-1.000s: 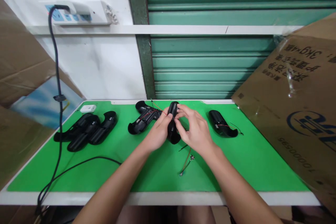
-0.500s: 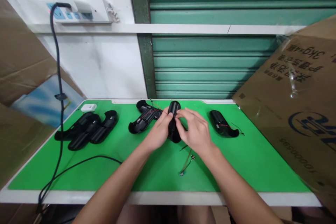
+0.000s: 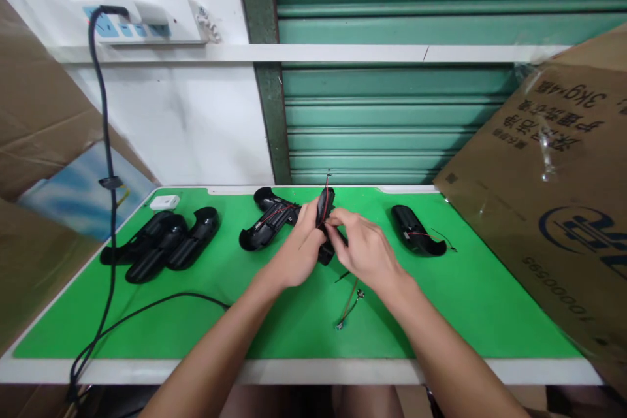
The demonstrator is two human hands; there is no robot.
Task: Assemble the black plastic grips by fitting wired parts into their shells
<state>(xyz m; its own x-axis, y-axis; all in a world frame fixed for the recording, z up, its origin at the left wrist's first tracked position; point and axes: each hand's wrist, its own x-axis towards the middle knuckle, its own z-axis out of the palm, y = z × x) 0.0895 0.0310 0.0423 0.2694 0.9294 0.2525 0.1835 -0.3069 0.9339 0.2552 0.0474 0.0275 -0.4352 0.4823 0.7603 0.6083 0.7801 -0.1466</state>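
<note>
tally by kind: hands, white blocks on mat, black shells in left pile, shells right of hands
Left hand and right hand: 2
White block: 1
Black shells, left pile: 3
Black shell, right of hands: 1
Total: 7

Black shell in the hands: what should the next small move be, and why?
Probably ease the red wire down along the black shell with the right hand: its end sticks up past the shell's far tip, the left hand is gripping the shell, and the right fingertips are already at its middle.
</note>
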